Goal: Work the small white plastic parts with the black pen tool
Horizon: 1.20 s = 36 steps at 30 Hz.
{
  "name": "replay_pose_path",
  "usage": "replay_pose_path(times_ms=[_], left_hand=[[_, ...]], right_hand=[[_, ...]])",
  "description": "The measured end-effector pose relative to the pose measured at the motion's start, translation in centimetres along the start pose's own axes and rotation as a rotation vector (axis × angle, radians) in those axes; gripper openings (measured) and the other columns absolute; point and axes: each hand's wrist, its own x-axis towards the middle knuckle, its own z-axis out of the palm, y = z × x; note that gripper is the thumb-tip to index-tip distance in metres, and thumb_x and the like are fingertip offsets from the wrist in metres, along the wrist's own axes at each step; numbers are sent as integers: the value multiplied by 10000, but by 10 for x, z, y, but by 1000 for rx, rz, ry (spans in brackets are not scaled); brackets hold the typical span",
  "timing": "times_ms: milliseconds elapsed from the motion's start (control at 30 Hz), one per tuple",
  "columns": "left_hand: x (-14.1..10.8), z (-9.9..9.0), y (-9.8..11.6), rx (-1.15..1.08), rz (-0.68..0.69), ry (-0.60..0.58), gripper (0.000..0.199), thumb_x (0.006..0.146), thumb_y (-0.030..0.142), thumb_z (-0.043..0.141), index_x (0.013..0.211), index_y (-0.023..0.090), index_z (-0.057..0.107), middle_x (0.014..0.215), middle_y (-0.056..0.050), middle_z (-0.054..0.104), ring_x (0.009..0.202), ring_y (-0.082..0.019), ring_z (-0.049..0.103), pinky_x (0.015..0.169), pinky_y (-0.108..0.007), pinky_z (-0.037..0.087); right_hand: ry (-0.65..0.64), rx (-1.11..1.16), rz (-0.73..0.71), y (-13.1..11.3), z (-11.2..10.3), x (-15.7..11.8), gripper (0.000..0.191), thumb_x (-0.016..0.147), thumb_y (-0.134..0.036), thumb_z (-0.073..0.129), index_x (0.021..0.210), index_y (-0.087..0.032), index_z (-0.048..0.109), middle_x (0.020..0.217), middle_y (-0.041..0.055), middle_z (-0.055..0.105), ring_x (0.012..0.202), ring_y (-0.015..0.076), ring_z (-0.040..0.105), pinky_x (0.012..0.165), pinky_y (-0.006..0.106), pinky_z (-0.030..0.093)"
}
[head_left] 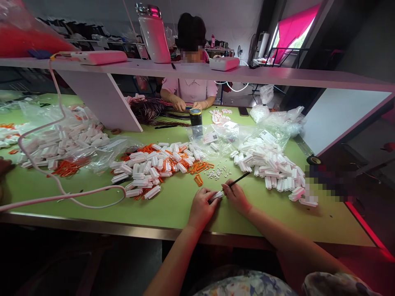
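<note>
Near the table's front edge, my left hand (pixel 201 205) pinches a small white plastic connector housing (pixel 218 195) with a dark strip along it. Just to its right, my right hand (pixel 237 198) grips a thin black stick-like tool (pixel 240 178). Its lower end points toward the white housing; whether it touches cannot be made out. Small white pins (pixel 217 172) lie scattered beyond my hands. An orange plastic frame (pixel 198 180) rests beside them, close to a mixed pile of white housings (pixel 148 164) and orange frames. Another pile of white housings (pixel 271 164) lies to the right.
A raised shelf (pixel 185 70) spans the table, carrying a white flask (pixel 154 35) and a power bank (pixel 103 57). A pink-white cable (pixel 92 201) loops across the left side. Across the table, a person (pixel 193 88) works beside bundled wires (pixel 148 110) and a dark can (pixel 196 118).
</note>
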Motion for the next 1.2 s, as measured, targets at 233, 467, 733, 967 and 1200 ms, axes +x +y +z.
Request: replay_pose_path(times_ms=[233, 467, 733, 967, 1200], left_hand=[[0, 1, -2, -6, -2, 2, 125, 868, 235, 701, 966, 209, 775, 849, -43, 631, 873, -212, 597, 808, -333, 491], [-1, 0, 0, -8, -10, -6, 132, 865, 230, 697, 974, 218, 771, 864, -45, 635, 881, -213, 596, 814, -336, 497], [0, -1, -2, 11, 7, -4, 107, 855, 169, 666, 887, 207, 761, 814, -37, 622, 855, -214, 591, 800, -337, 486], [-1, 1, -3, 3, 1, -4, 114, 872, 242, 698, 956, 209, 768, 856, -43, 627, 868, -210, 598, 803, -328, 490], [0, -1, 0, 5, 6, -4, 113, 867, 202, 693, 948, 207, 771, 847, -44, 627, 875, -213, 596, 808, -330, 486]], right_hand=[[-34, 16, 2, -3, 0, 1, 354, 986, -501, 444, 735, -250, 457, 643, -20, 523, 622, 168, 517, 638, 282, 444], [-41, -66, -30, 2, 3, 1, 325, 997, -459, 451, 754, -244, 474, 659, -12, 541, 624, 170, 522, 632, 281, 436], [-157, -346, -134, -5, 9, 0, 273, 974, -338, 570, 726, -233, 521, 695, 39, 615, 669, 187, 575, 668, 280, 421], [-2, 7, -21, 3, 5, 2, 346, 1005, -474, 438, 744, -249, 475, 657, -11, 548, 627, 174, 541, 645, 282, 455], [-46, 38, -15, 3, 8, 2, 329, 982, -496, 462, 766, -248, 480, 653, -19, 546, 629, 173, 533, 638, 286, 444]])
